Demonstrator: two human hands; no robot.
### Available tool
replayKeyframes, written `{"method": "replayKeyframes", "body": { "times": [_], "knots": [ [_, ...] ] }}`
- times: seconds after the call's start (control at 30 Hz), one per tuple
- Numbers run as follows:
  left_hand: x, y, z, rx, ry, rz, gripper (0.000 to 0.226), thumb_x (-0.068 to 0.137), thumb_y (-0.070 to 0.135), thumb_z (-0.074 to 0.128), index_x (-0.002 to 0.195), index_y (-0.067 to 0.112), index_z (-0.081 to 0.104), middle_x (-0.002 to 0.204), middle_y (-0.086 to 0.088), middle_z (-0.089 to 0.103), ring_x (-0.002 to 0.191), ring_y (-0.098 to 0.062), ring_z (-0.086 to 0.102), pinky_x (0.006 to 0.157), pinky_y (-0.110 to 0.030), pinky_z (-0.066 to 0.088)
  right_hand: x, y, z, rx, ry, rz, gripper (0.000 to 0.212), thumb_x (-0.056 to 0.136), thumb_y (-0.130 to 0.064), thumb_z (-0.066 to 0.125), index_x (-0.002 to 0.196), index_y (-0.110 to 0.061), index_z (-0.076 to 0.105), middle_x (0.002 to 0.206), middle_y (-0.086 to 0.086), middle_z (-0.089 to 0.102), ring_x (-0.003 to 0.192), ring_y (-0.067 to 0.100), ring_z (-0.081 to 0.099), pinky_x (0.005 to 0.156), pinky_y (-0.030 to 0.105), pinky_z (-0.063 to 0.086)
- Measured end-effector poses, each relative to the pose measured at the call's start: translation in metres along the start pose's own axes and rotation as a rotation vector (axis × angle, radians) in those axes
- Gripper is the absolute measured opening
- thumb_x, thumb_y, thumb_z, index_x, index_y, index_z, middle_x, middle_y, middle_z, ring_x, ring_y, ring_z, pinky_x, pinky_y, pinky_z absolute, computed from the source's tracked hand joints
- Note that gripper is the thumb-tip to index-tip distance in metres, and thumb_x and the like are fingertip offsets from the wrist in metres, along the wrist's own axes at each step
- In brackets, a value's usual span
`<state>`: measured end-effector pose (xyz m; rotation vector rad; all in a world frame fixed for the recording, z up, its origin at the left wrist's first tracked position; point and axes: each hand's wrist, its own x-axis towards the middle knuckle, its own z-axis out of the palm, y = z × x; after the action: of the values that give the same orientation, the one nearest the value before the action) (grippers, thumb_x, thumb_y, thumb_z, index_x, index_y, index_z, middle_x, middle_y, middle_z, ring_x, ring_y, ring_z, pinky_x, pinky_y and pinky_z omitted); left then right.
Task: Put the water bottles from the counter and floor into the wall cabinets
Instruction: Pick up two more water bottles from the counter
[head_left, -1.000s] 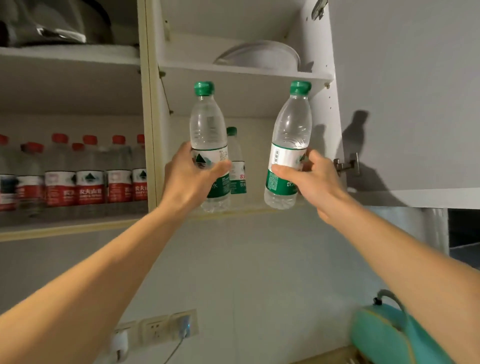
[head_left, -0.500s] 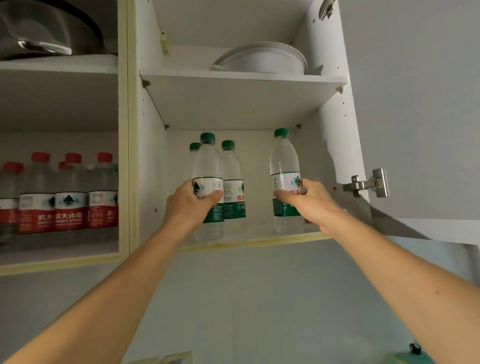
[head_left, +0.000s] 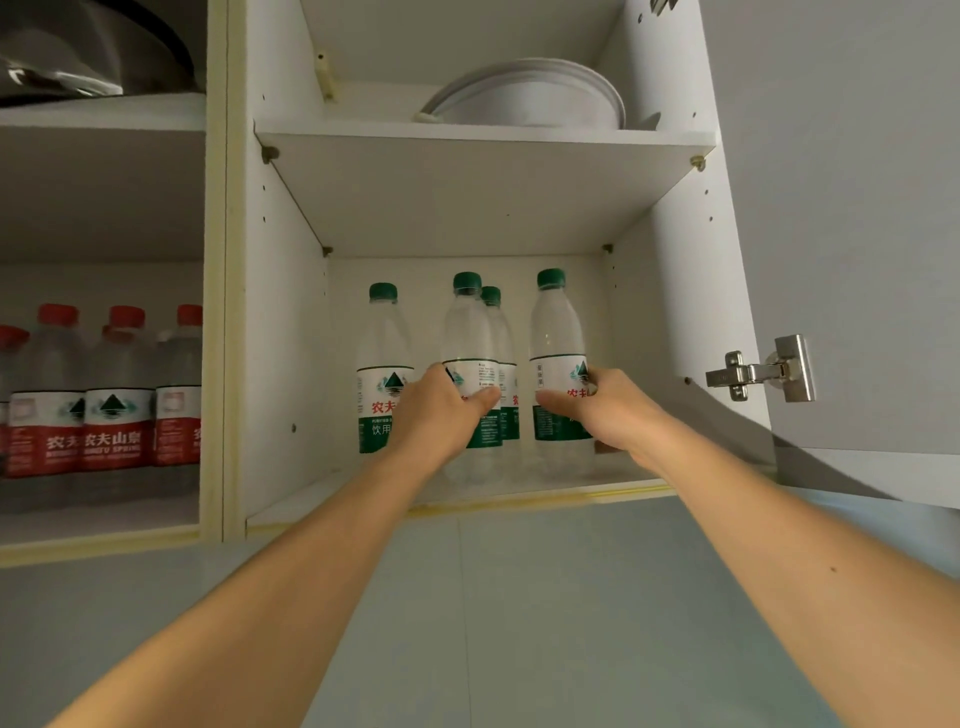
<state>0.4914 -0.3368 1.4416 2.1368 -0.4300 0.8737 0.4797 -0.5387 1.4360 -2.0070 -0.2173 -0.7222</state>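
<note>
While both arms reach up into the open wall cabinet (head_left: 291, 322), the left hand (head_left: 441, 410) wraps its fingers and thumb round the label of one green-capped bottle (head_left: 470, 364), and the right hand (head_left: 605, 410) grips a second bottle (head_left: 558, 338) the same way, at mid-height. Both bottles stand upright on the lower shelf (head_left: 597, 491), their bases seemingly down on the board. Two more green-capped bottles sit there: one (head_left: 382, 364) just left of the left hand, another (head_left: 493, 306) tucked close behind the held one.

These look full, so I'd judge them fairly heavy for their size, with thin plastic walls that give under a hard squeeze. The papered label band seems the surest place to hold, less slick than the bare plastic above. They're tall and narrow, so a nudge could topple a neighbour.

Above, a white dish (head_left: 524, 98) rests on the upper shelf; the left compartment holds red-capped bottles (head_left: 111, 405). The door hinge (head_left: 763, 371) shows at right.
</note>
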Motion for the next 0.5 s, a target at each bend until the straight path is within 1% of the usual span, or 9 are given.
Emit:
{"method": "replayKeyframes", "body": {
  "times": [0.07,0.13,0.2,0.27,0.3,0.43,0.5],
  "knots": [
    [0.006,0.003,0.007,0.017,-0.021,-0.016,0.046,0.093,0.049,0.068,0.121,0.014,0.058,0.110,-0.001,0.068,0.095,-0.020,0.063,0.078,-0.032,0.047,0.005,0.002,0.001,-0.015,0.006,0.008,0.049,0.088,-0.046,0.074,0.129,-0.022,0.064,0.117,0.000,0.072,0.106,0.023,0.067,0.094,0.043,0.056],
    [0.013,0.004,0.014,0.020,-0.042,-0.032,0.046,0.093,0.047,0.068,0.122,0.013,0.058,0.112,-0.003,0.069,0.096,-0.022,0.063,0.079,-0.032,0.048,0.010,0.004,0.001,-0.027,0.017,0.013,0.047,0.088,-0.045,0.075,0.128,-0.022,0.065,0.116,0.000,0.072,0.105,0.023,0.067,0.091,0.041,0.056],
    [0.018,0.004,0.020,0.028,-0.056,-0.044,0.048,0.094,0.047,0.068,0.126,0.013,0.058,0.116,-0.005,0.069,0.101,-0.024,0.064,0.084,-0.033,0.051,0.015,0.008,0.002,-0.030,0.025,0.018,0.045,0.088,-0.044,0.075,0.125,-0.021,0.066,0.115,0.001,0.072,0.103,0.023,0.067,0.089,0.040,0.057],
    [0.023,0.003,0.024,0.032,-0.068,-0.055,0.050,0.094,0.047,0.067,0.130,0.013,0.057,0.121,-0.007,0.068,0.108,-0.027,0.064,0.094,-0.039,0.053,0.018,0.010,0.002,-0.043,0.030,0.028,0.040,0.088,-0.045,0.074,0.121,-0.022,0.066,0.111,0.001,0.072,0.100,0.022,0.067,0.080,0.036,0.058],
    [0.025,0.002,0.026,0.028,-0.071,-0.058,0.051,0.094,0.046,0.067,0.132,0.014,0.057,0.122,-0.007,0.068,0.109,-0.028,0.064,0.097,-0.041,0.053,0.020,0.011,0.002,-0.052,0.031,0.034,0.040,0.088,-0.045,0.074,0.120,-0.022,0.066,0.110,0.001,0.072,0.099,0.022,0.067,0.075,0.034,0.057],
    [0.029,0.000,0.028,0.031,-0.062,-0.063,0.052,0.094,0.047,0.067,0.132,0.013,0.057,0.123,-0.007,0.067,0.110,-0.028,0.064,0.097,-0.041,0.053,0.024,0.013,0.003,-0.054,0.037,0.034,0.045,0.087,-0.047,0.075,0.124,-0.023,0.066,0.113,0.000,0.071,0.100,0.021,0.067,0.066,0.029,0.052],
    [0.029,0.000,0.027,0.037,-0.059,-0.070,0.053,0.094,0.047,0.067,0.132,0.012,0.056,0.124,-0.007,0.067,0.111,-0.028,0.064,0.094,-0.038,0.052,0.022,0.013,0.003,-0.066,0.043,0.030,0.044,0.087,-0.049,0.074,0.121,-0.024,0.064,0.109,-0.002,0.069,0.094,0.018,0.065,0.062,0.027,0.050]
  ]
}}
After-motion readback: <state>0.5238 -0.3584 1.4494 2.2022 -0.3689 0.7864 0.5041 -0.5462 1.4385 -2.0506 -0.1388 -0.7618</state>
